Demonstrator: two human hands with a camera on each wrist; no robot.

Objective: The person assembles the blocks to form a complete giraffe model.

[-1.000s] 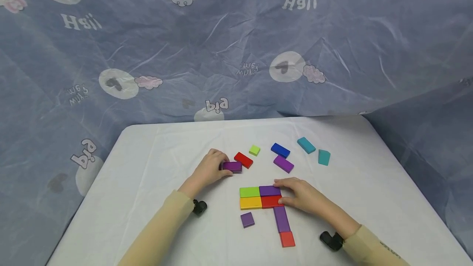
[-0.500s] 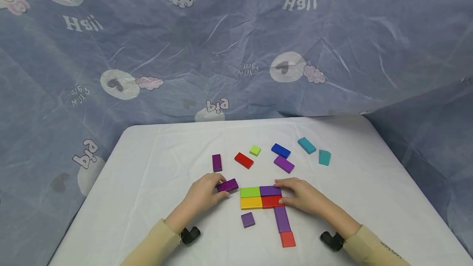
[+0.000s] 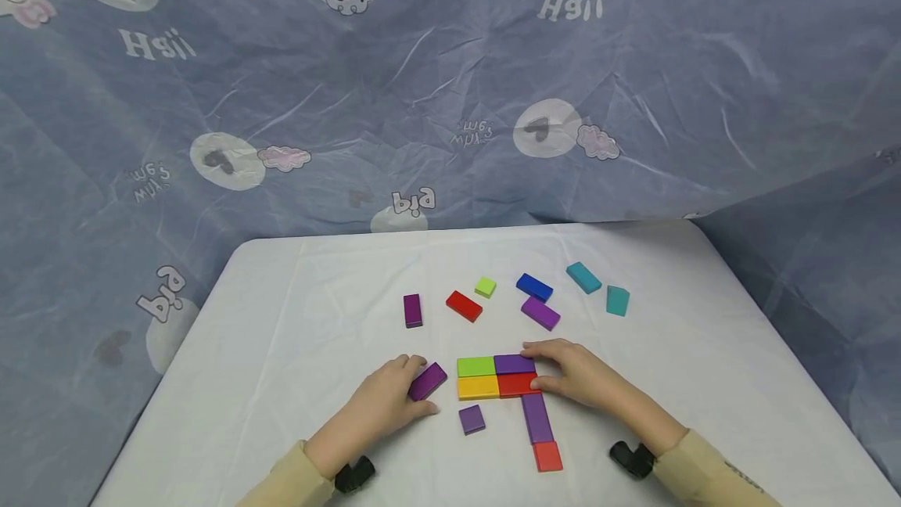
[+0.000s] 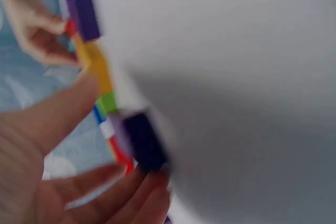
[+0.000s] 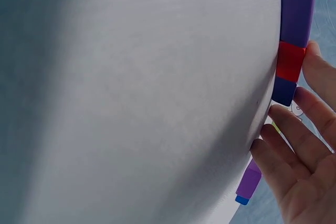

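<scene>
My left hand (image 3: 383,405) has bent fingers at the far side of a dark purple block (image 3: 427,382), left of a group of blocks. In the left wrist view, fingertips meet the block's end (image 4: 144,140) and the thumb stands apart from it. The group joins a green block (image 3: 475,367), a purple block (image 3: 514,364), a yellow block (image 3: 478,387) and a red block (image 3: 516,384). At its right end rests my right hand (image 3: 573,370), thumb against the red block (image 5: 290,61), forefinger by the purple one (image 5: 284,92).
A long purple block (image 3: 537,418) and a small red block (image 3: 547,457) run toward the near edge, beside a small purple block (image 3: 472,418). Farther back lie loose blocks: dark purple (image 3: 412,311), red (image 3: 464,306), green (image 3: 485,287), blue (image 3: 534,287), violet (image 3: 540,313) and teal (image 3: 583,277).
My left hand has brought one dark purple block nearer and turned it, leaving another standing apart behind. The thumb has spread away from the block. My right hand has stayed in place.
</scene>
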